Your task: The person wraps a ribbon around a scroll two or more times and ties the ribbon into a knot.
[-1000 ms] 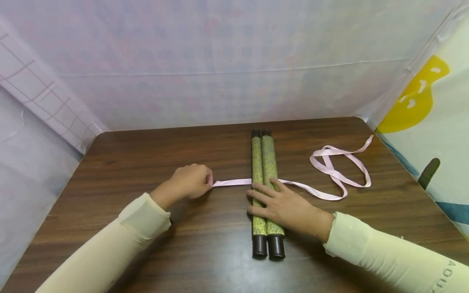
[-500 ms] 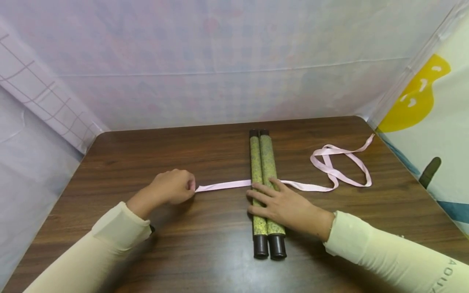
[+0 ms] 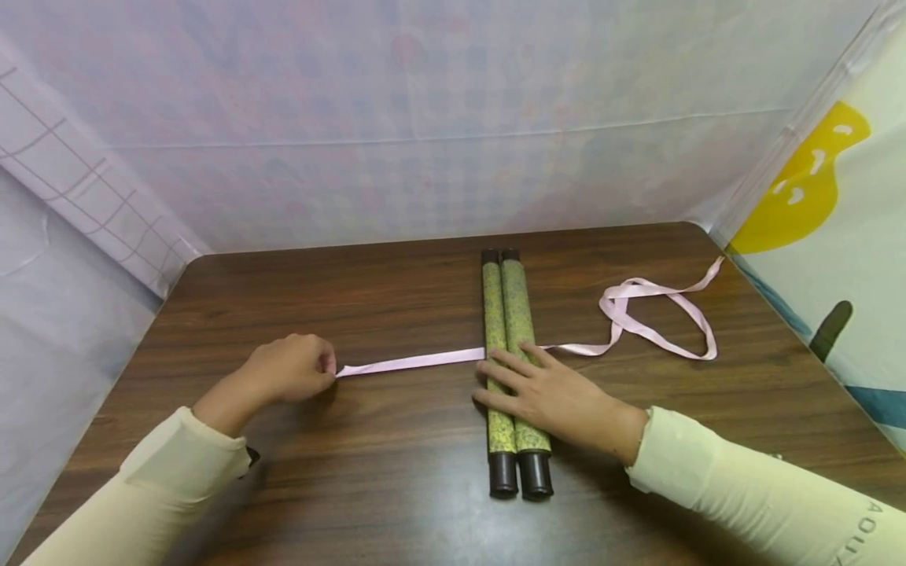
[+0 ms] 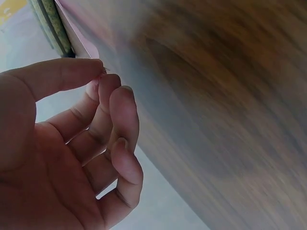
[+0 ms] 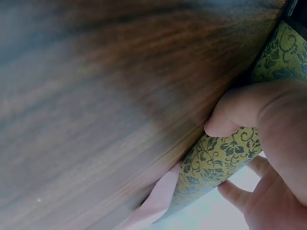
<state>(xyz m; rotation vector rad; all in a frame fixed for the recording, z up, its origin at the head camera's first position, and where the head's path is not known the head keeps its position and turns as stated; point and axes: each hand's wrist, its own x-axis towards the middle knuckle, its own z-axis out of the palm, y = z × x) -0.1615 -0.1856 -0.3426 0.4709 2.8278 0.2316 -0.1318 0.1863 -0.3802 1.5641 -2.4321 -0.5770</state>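
Observation:
Two rolled scrolls lie side by side on the wooden table: a left scroll (image 3: 493, 306) and a right scroll (image 3: 519, 306), in yellow-green patterned cloth with dark end knobs. A pink ribbon (image 3: 410, 362) passes beneath both. My left hand (image 3: 283, 371) pinches the ribbon's left end between thumb and fingertips; in the left wrist view, the fingers (image 4: 122, 110) are bent towards the thumb. Across both scrolls rests my right hand (image 3: 555, 397), fingers spread. In the right wrist view its thumb (image 5: 230, 115) lies against the brocade of one scroll (image 5: 220, 155).
The ribbon's slack (image 3: 661, 338) lies in a loose loop on the right, its tip near the table's right edge. Pale curtains (image 3: 425, 181) hang behind the table (image 3: 318, 291). A printed sheet (image 3: 863, 314) hangs at the right.
My left hand has moved left and slightly nearer, drawing the ribbon out farther under the scrolls. The slack on the right has shortened. My right hand stays on the scrolls.

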